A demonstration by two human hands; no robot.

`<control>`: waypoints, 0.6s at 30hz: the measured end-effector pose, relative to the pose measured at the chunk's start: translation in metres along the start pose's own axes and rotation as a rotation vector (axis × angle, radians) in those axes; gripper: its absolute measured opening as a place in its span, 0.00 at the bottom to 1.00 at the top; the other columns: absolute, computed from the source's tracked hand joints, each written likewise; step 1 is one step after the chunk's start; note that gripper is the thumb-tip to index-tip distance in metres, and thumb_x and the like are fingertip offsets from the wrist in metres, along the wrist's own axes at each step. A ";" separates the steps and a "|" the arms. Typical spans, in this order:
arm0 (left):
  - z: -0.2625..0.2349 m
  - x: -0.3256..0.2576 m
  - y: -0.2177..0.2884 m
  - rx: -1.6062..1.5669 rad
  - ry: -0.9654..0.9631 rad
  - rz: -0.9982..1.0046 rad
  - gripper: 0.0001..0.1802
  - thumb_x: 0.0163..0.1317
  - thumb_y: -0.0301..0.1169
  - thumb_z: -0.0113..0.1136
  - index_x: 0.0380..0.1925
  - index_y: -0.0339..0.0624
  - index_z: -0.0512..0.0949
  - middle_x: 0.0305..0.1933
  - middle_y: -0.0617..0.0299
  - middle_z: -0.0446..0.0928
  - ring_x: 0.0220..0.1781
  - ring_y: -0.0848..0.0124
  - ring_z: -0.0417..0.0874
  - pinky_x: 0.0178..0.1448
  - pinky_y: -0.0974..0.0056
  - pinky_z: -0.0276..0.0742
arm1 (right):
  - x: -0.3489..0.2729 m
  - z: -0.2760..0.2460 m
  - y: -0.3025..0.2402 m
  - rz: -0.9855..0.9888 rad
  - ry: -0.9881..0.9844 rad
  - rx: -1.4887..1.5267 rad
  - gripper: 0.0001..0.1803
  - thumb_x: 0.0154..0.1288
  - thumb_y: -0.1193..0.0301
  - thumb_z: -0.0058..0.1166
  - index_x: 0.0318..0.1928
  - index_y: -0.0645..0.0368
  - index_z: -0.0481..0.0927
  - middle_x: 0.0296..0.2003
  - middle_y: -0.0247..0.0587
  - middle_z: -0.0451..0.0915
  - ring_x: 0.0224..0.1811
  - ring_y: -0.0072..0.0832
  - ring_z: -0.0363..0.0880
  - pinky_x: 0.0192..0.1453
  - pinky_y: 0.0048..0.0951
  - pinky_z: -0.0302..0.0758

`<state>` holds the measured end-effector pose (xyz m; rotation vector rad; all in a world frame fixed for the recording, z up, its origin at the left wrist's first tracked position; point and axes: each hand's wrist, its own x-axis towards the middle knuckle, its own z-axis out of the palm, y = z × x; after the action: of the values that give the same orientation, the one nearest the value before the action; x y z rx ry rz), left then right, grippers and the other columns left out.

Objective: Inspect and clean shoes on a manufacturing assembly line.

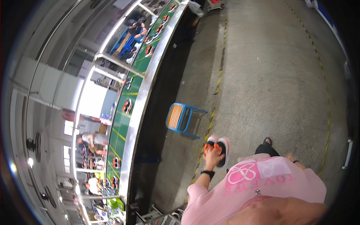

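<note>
My left hand (pixel 213 155), with a dark band on its wrist, grips a pair of shoes (pixel 224 150) out in front of me, above the floor. The shoes are black and orange with pale sole edges, held side by side; the fingers cover part of them. My right hand (pixel 290 156) hangs low at my right side, partly hidden by my pink shirt, and its fingers do not show clearly. No object can be made out in it.
To the left runs a long green conveyor belt (pixel 119 131) with a metal edge, carrying several pairs of shoes (pixel 127 106). A blue-framed stool (pixel 174 116) with a slatted wooden seat stands between belt and floor tape (pixel 220 77). Across the belt sits a person (pixel 137 30).
</note>
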<state>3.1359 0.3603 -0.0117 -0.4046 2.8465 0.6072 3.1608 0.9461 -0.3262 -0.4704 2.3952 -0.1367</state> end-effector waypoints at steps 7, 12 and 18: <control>0.122 -0.025 -0.110 -0.181 -0.274 -0.547 0.37 0.43 0.58 0.67 0.45 0.39 0.84 0.52 0.44 0.83 0.59 0.49 0.81 0.65 0.52 0.69 | 0.185 -0.273 0.040 0.569 0.301 1.063 0.10 0.68 0.67 0.53 0.38 0.60 0.83 0.23 0.39 0.81 0.22 0.29 0.79 0.26 0.33 0.74; 0.112 0.054 -0.101 0.063 -0.614 -0.581 0.38 0.43 0.60 0.67 0.46 0.40 0.84 0.53 0.46 0.83 0.59 0.50 0.82 0.68 0.51 0.67 | 0.279 -0.382 0.038 0.509 0.274 1.021 0.10 0.68 0.68 0.52 0.39 0.58 0.84 0.25 0.39 0.83 0.24 0.27 0.80 0.30 0.32 0.76; 0.072 0.276 -0.061 -0.043 -0.532 -0.596 0.40 0.42 0.62 0.67 0.46 0.40 0.84 0.53 0.46 0.83 0.59 0.50 0.82 0.69 0.51 0.66 | 0.359 -0.428 0.043 0.561 0.058 1.128 0.11 0.69 0.71 0.50 0.34 0.60 0.85 0.22 0.40 0.83 0.19 0.28 0.78 0.23 0.31 0.74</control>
<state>2.9050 0.2757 -0.1681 -0.8969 2.0680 0.5451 2.6188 0.8421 -0.2292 0.7138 1.9923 -1.1433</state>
